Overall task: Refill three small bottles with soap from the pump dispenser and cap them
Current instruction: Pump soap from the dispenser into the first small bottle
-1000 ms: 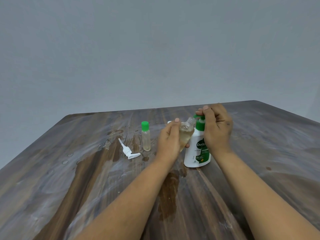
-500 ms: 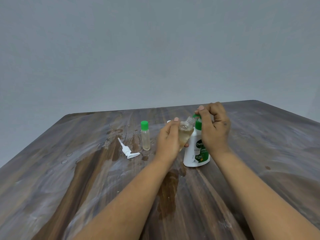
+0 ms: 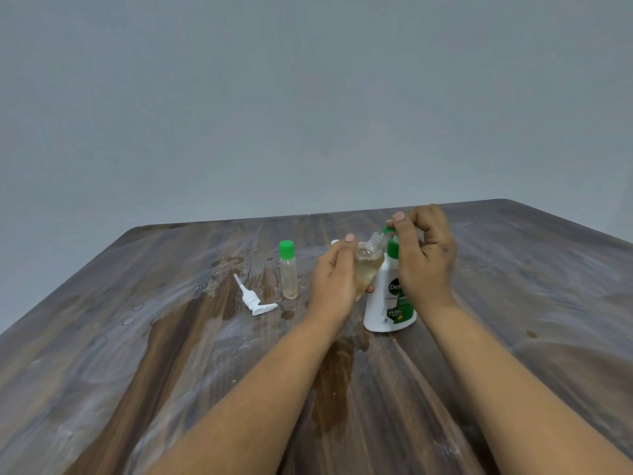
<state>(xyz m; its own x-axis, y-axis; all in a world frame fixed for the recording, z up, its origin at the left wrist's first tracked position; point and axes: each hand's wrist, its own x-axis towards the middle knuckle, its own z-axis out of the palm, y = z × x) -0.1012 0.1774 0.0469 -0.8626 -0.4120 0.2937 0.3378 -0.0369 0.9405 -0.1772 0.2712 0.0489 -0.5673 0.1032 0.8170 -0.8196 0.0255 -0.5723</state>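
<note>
Your left hand (image 3: 334,277) holds the small clear plastic bottle (image 3: 368,265) tilted, its grip unchanged from a second ago. Your right hand (image 3: 423,255), beside the white soap dispenser (image 3: 390,303), now pinches what looks like a green cap (image 3: 387,230) nearer the open neck; capping seems close.

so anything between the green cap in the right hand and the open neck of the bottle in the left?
Nothing visible. The right hand pinches the green cap just beside the tilted small bottle's bare threaded neck; the left hand grips the body below it.
</note>
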